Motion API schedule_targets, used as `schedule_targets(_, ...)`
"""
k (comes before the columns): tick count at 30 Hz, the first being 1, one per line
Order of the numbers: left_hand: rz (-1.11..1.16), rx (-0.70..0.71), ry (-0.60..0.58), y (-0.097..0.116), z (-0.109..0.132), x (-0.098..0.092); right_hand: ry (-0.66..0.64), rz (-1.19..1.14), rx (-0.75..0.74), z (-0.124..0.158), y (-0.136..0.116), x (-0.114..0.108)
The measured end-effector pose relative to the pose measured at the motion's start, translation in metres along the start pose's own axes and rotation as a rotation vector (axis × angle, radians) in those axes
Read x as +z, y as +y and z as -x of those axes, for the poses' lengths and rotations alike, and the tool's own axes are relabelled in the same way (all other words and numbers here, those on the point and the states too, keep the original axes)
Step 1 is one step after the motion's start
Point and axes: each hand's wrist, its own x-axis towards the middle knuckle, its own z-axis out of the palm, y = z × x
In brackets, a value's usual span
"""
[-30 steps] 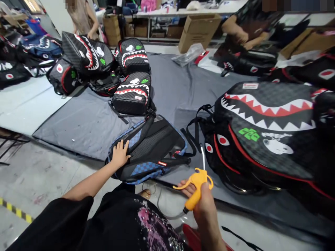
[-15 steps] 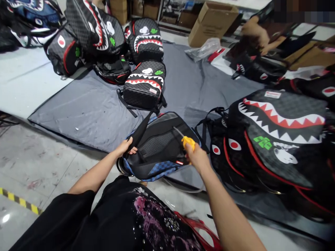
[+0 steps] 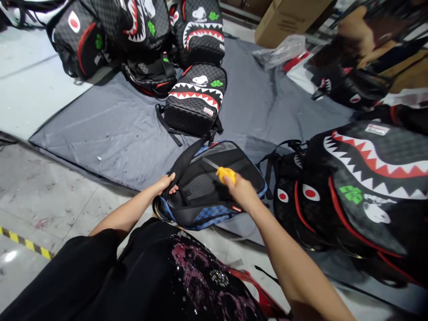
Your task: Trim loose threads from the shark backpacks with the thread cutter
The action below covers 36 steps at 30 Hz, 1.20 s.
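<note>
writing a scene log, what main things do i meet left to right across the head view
Yellow-and-black floor tape, left hand, yellow tool, right hand, pile of black backpacks at the right.

One camera here, up on the wearer's head, peering forward and steeply down over both forearms [image 3: 284, 254], fairly close above left hand [image 3: 165, 183] and right hand [image 3: 241, 189], catching the grey sheet [image 3: 249, 102] beyond them!
</note>
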Motion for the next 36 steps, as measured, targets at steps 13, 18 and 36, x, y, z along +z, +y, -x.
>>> schedule_targets(13, -1.118, 0.73, 0.362, -0.028, 0.068, 0.083, -0.104, 0.293, 0.227, 0.06, 0.063, -0.033)
schedule_targets(18, -1.214, 0.803, 0.04, -0.047, 0.082, 0.125, -0.183, 0.293, 0.26, 0.087, 0.083, -0.038)
schedule_targets(36, -0.917, 0.599, 0.294, -0.012, 0.048, 0.206, 0.047, 0.233, 0.427, 0.142, 0.122, -0.024)
